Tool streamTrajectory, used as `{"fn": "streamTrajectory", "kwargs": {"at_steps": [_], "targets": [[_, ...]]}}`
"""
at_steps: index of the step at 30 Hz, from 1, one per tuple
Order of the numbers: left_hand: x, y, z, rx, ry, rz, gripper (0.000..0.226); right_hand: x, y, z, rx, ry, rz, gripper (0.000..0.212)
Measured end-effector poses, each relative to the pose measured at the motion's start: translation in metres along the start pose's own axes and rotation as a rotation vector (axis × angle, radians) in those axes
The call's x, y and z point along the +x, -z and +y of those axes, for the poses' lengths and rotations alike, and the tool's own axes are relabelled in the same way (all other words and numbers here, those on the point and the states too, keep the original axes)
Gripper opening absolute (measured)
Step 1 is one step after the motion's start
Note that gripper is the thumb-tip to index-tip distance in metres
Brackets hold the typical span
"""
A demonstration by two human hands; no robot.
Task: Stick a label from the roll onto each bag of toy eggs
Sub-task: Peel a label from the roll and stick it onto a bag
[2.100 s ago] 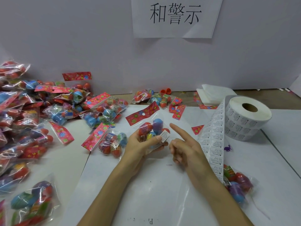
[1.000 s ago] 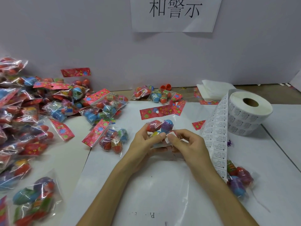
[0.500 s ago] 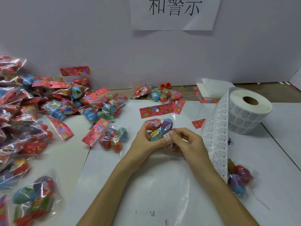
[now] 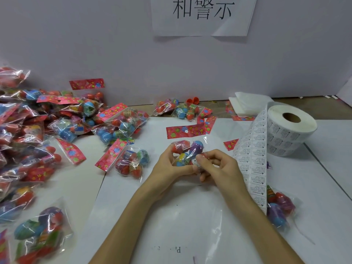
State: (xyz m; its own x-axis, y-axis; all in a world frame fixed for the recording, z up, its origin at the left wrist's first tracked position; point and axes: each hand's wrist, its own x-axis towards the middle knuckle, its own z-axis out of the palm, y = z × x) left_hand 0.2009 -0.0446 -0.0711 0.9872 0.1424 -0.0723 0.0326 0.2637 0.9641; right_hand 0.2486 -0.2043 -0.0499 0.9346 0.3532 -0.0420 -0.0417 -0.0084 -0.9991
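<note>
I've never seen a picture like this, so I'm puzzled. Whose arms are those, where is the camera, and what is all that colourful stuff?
No machine here: the arms are a person's, and the camera sits on that person's head, looking down. The left hand holds a clear bag of toy eggs; the right hand pinches a small white label onto it. On the white table lie a heap of more bags at the left and a roll of labels at the right.

A clear bag (image 4: 187, 149) of toy eggs, red flowered header upward, carries a white label (image 4: 195, 163) at its lower edge. The roll (image 4: 291, 130) lies flat at right, its strip (image 4: 253, 164) trailing forward. More bags (image 4: 62, 128) are heaped at left.
</note>
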Motion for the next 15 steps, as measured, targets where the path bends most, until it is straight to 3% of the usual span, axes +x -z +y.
{"fn": "streamTrajectory", "kwargs": {"at_steps": [15], "targets": [[-0.0008, -0.0041, -0.0026, 0.145, -0.066, 0.087, 0.057, 0.0026, 0.0057, 0.0017, 0.007, 0.009, -0.057, 0.017]]}}
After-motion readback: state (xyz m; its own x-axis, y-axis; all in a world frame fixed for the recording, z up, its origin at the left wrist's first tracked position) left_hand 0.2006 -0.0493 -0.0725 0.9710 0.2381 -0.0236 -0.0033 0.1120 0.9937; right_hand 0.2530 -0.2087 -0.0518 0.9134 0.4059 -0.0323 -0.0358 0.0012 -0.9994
